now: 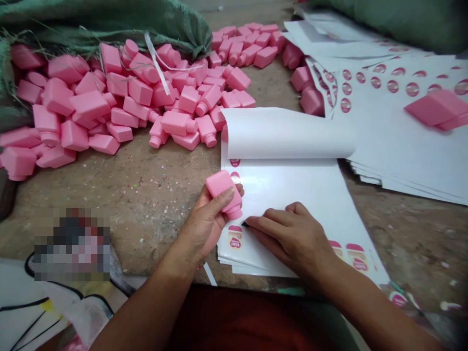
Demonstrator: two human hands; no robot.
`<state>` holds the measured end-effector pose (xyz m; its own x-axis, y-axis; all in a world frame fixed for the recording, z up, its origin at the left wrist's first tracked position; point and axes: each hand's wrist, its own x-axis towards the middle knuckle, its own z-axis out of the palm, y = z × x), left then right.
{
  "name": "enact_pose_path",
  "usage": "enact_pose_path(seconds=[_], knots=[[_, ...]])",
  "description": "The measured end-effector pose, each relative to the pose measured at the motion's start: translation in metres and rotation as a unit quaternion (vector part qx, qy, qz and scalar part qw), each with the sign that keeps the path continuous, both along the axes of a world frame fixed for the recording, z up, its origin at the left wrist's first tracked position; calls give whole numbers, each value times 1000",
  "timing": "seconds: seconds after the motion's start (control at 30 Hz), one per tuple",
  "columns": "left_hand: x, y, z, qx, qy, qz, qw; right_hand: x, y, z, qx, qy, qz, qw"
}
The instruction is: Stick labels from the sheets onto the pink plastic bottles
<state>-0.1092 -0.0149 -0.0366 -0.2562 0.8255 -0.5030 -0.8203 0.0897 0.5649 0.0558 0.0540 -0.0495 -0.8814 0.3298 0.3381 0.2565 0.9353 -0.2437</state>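
The left hand (206, 226) grips a pink plastic bottle (224, 194) tight — it's just over the edge of the sticker sheets (292, 195) — and the right hand (288, 239) lies open and flat on them, gripping nothing.

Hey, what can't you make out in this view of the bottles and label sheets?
Head view:
- pink plastic bottle: underside hidden by the left hand
- dark speck at the right hand's fingertip: too small to identify
- printed label wording: too small to read
- lower-left object: pixelated
- green sack: cut off by top edge
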Motion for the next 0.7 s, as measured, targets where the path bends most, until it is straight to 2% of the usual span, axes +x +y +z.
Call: enact_pose_path(seconds=[0.13,0.37,0.57,0.7], knots=[[1,0,1,-6,4,2,1000,-3,0,1,-4,-2,4,1000],[3,1,1,-8,2,14,1000,-5,-1,-2,-88,-16,-13,996],[2,1,1,-4,9,20,1000,2,-7,-3,-78,11,-43,996],[3,0,2,0,14,18,1000,5,-12,-2,-65,-5,-61,996]])
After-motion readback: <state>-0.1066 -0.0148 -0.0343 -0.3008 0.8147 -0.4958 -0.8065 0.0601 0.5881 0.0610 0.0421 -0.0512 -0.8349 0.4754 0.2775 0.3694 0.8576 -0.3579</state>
